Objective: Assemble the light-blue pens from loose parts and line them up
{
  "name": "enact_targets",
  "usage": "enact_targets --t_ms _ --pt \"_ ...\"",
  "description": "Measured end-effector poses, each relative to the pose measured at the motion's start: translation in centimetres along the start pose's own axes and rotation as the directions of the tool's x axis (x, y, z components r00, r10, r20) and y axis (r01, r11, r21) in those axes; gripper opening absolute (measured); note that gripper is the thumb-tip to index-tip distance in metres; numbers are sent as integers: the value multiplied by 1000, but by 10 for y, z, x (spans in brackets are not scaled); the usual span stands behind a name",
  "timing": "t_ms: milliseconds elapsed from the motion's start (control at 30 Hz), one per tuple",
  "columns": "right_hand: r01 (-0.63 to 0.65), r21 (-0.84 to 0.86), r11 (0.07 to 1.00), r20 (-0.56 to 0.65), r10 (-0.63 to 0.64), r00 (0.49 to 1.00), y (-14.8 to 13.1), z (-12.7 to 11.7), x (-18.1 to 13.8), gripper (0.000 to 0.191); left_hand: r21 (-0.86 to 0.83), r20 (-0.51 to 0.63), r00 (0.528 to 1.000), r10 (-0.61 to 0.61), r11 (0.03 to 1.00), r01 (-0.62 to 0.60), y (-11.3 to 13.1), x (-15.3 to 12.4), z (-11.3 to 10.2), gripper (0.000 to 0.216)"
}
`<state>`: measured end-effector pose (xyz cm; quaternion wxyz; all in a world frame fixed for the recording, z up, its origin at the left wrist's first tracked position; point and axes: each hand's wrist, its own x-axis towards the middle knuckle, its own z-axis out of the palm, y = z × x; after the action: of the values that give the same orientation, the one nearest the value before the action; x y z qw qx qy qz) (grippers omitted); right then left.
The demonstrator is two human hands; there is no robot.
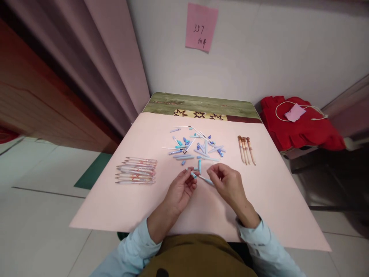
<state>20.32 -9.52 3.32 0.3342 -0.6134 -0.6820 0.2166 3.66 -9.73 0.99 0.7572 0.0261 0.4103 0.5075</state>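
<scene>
As the blue pen [205,179] bridges them, left hand [181,190] and right hand [227,184] each pinch one end.

A pink paper note [201,27] is stuck to the wall above your worktop [144,200], and on it you can read the handwritten number "357". Under the number stand two handwritten characters, too sketchy to read for certain. The assembled pens [136,170] on your left carry red and dark printing, too small to make out. Any lettering on the blue pen piece [206,179] in your fingers [216,174] cannot be told.
</scene>
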Motion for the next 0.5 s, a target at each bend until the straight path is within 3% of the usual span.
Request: enact_targets --t_ms 133,500 --pt "-37 170 985 108 19 994 -16 -3 -21 19 -35 29 1000 -2 999 3 -3 3 -1 17" --pt "9 11 1000 68 -9 998 -18 0 -24 19 14 44 999 18 1000 -18 -8 -11 8 26"
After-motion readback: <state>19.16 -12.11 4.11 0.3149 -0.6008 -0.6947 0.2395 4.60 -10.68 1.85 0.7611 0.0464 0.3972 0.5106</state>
